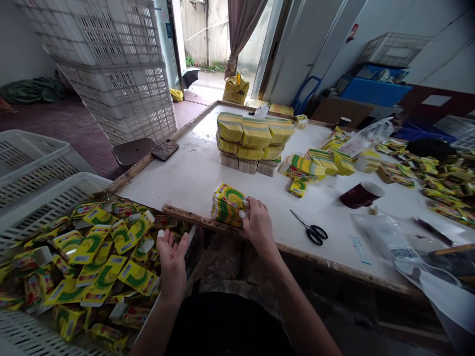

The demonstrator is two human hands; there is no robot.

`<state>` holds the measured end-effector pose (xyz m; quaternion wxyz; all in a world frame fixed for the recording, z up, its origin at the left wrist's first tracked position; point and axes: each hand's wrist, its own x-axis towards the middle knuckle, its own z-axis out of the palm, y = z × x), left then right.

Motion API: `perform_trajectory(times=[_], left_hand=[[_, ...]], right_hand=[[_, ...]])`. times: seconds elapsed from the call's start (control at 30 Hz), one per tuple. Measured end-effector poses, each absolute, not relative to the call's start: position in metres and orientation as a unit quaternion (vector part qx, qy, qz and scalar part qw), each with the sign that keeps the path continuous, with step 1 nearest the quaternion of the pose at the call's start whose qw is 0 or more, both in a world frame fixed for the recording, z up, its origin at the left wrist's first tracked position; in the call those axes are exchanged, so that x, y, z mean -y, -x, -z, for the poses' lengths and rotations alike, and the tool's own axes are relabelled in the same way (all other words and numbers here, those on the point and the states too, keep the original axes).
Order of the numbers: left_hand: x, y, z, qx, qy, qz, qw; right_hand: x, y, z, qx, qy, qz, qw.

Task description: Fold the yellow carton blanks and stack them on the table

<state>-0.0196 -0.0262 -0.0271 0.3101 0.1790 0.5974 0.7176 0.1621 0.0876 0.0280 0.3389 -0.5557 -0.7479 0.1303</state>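
Observation:
My left hand is above the right side of a white crate, palm up, fingers apart, holding nothing. In that crate lies a loose heap of yellow-and-green printed cardboard boxes. My right hand grips the right end of a short stack of flattened yellow cartons at the table's front edge. White covers show on some fingertips. Behind that stack stands a large block of stacked cartons, several bundles wide and three layers high. A single small carton lies to its right.
Black-handled scissors and a dark mug are right of my hand on the white table. A phone rests by the left wooden edge. More carton bundles and plastic bags lie right. Tall stacked crates stand left.

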Motion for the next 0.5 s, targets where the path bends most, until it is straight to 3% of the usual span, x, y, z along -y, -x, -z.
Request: perform_trajectory(times=[0.1, 0.27, 0.37, 0.5], left_hand=[[0.029, 0.007, 0.022, -0.598, -0.217, -0.704, 0.316], [0.029, -0.011, 0.010, -0.502, -0.245, -0.709, 0.431], [0.027, -0.016, 0.001, -0.398, -0.213, -0.751, 0.483], [0.024, -0.018, -0.020, -0.317, -0.111, -0.775, 0.535]], right_hand=[[-0.090, -0.160, -0.027, 0.745, 0.549, -0.145, 0.350], [-0.074, -0.155, -0.034, 0.714, 0.532, -0.211, 0.404], [-0.045, -0.144, -0.035, 0.671, 0.445, -0.393, 0.443], [0.004, -0.129, -0.031, 0.604, 0.340, -0.619, 0.370]])
